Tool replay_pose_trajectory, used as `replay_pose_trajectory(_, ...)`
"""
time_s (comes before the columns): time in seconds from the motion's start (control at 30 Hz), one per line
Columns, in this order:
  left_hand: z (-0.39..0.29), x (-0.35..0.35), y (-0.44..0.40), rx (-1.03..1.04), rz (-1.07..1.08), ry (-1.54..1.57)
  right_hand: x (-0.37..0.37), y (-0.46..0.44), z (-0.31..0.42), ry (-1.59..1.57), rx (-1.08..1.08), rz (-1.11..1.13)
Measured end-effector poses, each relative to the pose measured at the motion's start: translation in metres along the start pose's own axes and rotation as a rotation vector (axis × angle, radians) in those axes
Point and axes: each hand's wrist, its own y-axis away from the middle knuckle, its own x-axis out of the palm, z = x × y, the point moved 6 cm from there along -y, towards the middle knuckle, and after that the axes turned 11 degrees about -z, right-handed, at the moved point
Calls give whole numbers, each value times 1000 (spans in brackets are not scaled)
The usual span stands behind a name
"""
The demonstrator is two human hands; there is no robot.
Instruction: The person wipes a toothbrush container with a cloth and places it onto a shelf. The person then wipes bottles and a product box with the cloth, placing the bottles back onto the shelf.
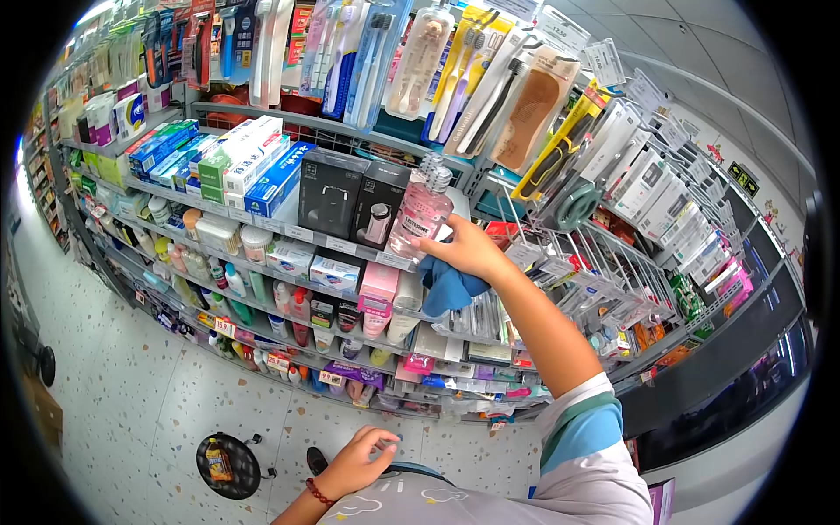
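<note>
A clear bottle of pink mouthwash (422, 214) stands slightly tilted at the right end of the upper shelf. My right hand (466, 251) reaches across to it, fingers closed at the lower right side of the bottle. Bunched under that same hand is a blue cloth (449, 287), which hangs past the shelf edge; part of it is hidden by the palm. Down by my body, my left hand (357, 461) holds nothing, its fingers loosely bent and the thumb apart. Black boxes (378, 204) sit just left of the bottle.
Toothbrush packs (455, 83) hang above the shelf. Toothpaste boxes (254, 162) line its left part. Lower shelves carry several bottles and tubes (378, 297). Wire racks (604, 262) jut out on the right. A round black stool (229, 465) with a yellow-labelled item stands on the floor.
</note>
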Motion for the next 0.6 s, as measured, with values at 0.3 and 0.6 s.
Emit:
replay_pose_trajectory(0.3, -6, -1, 9, -13, -47, 37, 3, 3, 9, 13, -22, -68)
replay_pose_trajectory(0.6, -200, -53, 9, 724, -17, -196, -1, 6, 12, 108, -60, -107)
